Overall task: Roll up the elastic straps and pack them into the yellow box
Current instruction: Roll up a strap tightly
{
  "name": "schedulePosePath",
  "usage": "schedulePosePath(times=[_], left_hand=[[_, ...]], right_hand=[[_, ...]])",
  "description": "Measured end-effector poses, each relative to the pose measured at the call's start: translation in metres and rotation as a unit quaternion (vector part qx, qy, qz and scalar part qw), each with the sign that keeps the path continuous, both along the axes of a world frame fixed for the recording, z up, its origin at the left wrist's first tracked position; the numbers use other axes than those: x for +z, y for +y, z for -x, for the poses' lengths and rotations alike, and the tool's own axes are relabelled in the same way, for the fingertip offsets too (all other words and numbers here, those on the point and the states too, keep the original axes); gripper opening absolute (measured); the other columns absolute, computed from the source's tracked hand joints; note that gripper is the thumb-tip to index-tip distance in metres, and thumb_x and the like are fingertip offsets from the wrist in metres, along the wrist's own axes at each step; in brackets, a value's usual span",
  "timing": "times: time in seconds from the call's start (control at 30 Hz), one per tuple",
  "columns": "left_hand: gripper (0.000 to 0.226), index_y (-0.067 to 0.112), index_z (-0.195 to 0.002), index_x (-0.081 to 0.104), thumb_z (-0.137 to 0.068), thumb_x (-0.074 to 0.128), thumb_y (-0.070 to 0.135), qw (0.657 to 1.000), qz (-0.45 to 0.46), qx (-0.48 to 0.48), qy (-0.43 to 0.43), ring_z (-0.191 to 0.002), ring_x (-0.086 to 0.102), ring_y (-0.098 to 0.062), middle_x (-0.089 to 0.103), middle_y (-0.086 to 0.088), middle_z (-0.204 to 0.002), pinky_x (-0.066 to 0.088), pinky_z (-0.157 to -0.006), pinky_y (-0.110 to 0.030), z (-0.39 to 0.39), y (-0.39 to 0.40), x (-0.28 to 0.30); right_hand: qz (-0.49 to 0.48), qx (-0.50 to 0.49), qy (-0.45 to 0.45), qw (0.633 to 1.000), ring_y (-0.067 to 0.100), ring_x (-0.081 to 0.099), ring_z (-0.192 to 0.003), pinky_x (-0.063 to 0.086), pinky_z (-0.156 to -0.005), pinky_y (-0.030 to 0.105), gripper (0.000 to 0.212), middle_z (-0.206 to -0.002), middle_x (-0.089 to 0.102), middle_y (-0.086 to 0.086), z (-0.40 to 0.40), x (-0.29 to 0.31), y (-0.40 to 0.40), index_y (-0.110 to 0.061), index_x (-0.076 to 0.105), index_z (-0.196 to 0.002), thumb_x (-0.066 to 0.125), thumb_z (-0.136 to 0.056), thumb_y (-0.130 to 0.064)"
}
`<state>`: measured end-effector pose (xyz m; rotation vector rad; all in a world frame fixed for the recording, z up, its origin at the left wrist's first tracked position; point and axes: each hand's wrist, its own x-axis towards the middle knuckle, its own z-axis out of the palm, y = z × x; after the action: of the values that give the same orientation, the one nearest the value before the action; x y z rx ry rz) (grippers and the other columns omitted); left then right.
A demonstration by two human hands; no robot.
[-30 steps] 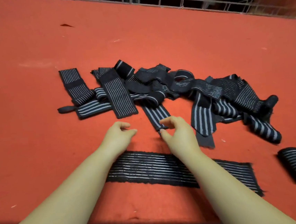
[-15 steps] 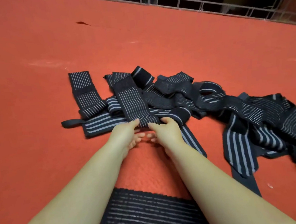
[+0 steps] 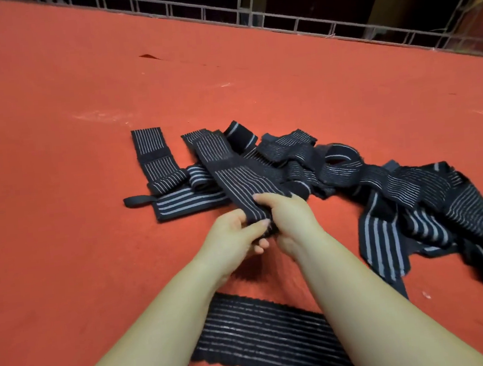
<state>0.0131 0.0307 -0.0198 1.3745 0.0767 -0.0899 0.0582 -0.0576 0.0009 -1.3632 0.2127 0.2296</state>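
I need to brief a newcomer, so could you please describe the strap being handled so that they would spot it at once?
On the red table, find the heap of straps. At its left end one strap runs toward the person; alone, its near end is gripped by both the left hand and right hand.

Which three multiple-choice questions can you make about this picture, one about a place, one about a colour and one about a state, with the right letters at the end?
1. Where does the flat wide strap lie?
A. beneath the forearms, nearest the camera
B. against the wire fence
C. on top of the pile

2. What colour is the table cover?
A. green
B. red-orange
C. white

3. What do the hands do?
A. rest flat
B. both grip one strap's end
C. hang idle

Key: 1 A, the forearms cross above it. 2 B, it is red-orange throughout. 3 B, left hand and right hand clasp the striped strap.
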Motion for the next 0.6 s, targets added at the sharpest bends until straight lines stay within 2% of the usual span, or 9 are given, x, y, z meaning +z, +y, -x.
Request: schedulePosePath(times=[0.1,0.2,0.27,0.33,0.37,0.43,0.5,0.53,0.6], left_hand=[[0.01,0.01,-0.087,0.06,-0.093,0.052,0.006,0.999,0.046,0.0,0.01,-0.054,0.054,-0.006,0.06,-0.004,-0.074,0.043,-0.049,-0.016,0.016,-0.008,0.008],[0.006,0.014,-0.09,0.06,-0.088,0.055,0.012,0.986,0.157,-0.008,0.061,-0.062,0.059,-0.01,0.066,-0.001,-0.077,0.045,-0.058,-0.02,0.029,-0.011,0.017],[0.019,0.014,-0.093,0.061,-0.077,0.057,0.024,0.959,0.267,-0.024,0.086,-0.064,0.062,-0.013,0.067,-0.002,-0.079,0.047,-0.061,-0.023,0.034,-0.011,0.024],[0.043,0.01,-0.106,0.062,-0.071,0.055,0.036,0.936,0.342,-0.027,0.077,-0.078,0.063,-0.018,0.068,-0.005,-0.091,0.048,-0.074,-0.027,0.035,-0.01,0.031],[0.049,0.008,-0.114,0.06,-0.074,0.055,0.037,0.927,0.368,-0.018,0.068,-0.085,0.063,-0.019,0.068,-0.007,-0.1,0.049,-0.078,-0.029,0.035,-0.01,0.034],[0.047,0.005,-0.124,0.057,-0.087,0.05,0.034,0.909,0.413,0.019,0.06,-0.096,0.063,-0.021,0.064,-0.011,-0.119,0.053,-0.078,-0.029,0.034,-0.013,0.038],[0.037,0.004,-0.123,0.057,-0.096,0.046,0.027,0.896,0.433,0.076,0.068,-0.094,0.064,-0.021,0.063,-0.011,-0.121,0.055,-0.076,-0.028,0.033,-0.019,0.039],[0.032,0.004,-0.121,0.057,-0.097,0.046,0.022,0.896,0.427,0.099,0.066,-0.09,0.065,-0.02,0.065,-0.01,-0.117,0.056,-0.072,-0.027,0.035,-0.023,0.039],[0.025,0.008,-0.117,0.059,-0.097,0.045,0.011,0.916,0.384,0.106,0.043,-0.087,0.067,-0.017,0.068,-0.006,-0.108,0.057,-0.065,-0.024,0.042,-0.032,0.039]], right_hand=[[0.009,-0.02,-0.045,0.999,0.022,0.049,-0.058,0.039,-0.048,0.024,0.025,-0.065,0.052,0.009,0.011,0.014,-0.007,-0.012,0.052,-0.067,0.048,-0.081,0.009],[0.006,-0.067,-0.087,0.994,0.022,0.038,-0.063,0.029,-0.056,0.034,0.031,-0.06,0.043,0.007,0.025,0.025,-0.016,-0.014,0.048,-0.06,0.039,-0.074,0.012],[-0.021,-0.081,-0.083,0.993,0.018,0.037,-0.054,0.027,-0.053,0.032,0.035,-0.054,0.042,0.004,0.039,0.036,-0.025,-0.014,0.049,-0.06,0.034,-0.076,0.012],[-0.034,-0.071,-0.074,0.994,0.017,0.035,-0.046,0.026,-0.048,0.027,0.035,-0.052,0.041,0.002,0.057,0.045,-0.037,-0.014,0.051,-0.061,0.032,-0.078,0.012],[-0.023,-0.072,-0.072,0.995,0.016,0.034,-0.045,0.025,-0.046,0.026,0.035,-0.053,0.04,0.002,0.065,0.046,-0.044,-0.014,0.05,-0.062,0.032,-0.078,0.011],[0.004,-0.087,-0.074,0.993,0.015,0.034,-0.045,0.025,-0.042,0.023,0.034,-0.055,0.04,0.002,0.085,0.044,-0.058,-0.014,0.052,-0.064,0.032,-0.079,0.009],[-0.01,-0.084,-0.074,0.994,0.013,0.04,-0.037,0.029,-0.038,0.019,0.039,-0.047,0.046,-0.001,0.104,0.042,-0.073,-0.016,0.059,-0.057,0.036,-0.083,0.004],[-0.025,-0.078,-0.073,0.994,0.009,0.044,-0.034,0.034,-0.041,0.021,0.047,-0.042,0.05,-0.005,0.118,0.042,-0.078,-0.018,0.063,-0.049,0.04,-0.086,-0.001],[-0.031,-0.066,-0.081,0.994,0.0,0.056,-0.043,0.04,-0.06,0.025,0.062,-0.041,0.057,-0.01,0.117,0.045,-0.091,-0.025,0.065,-0.037,0.042,-0.093,-0.012]])
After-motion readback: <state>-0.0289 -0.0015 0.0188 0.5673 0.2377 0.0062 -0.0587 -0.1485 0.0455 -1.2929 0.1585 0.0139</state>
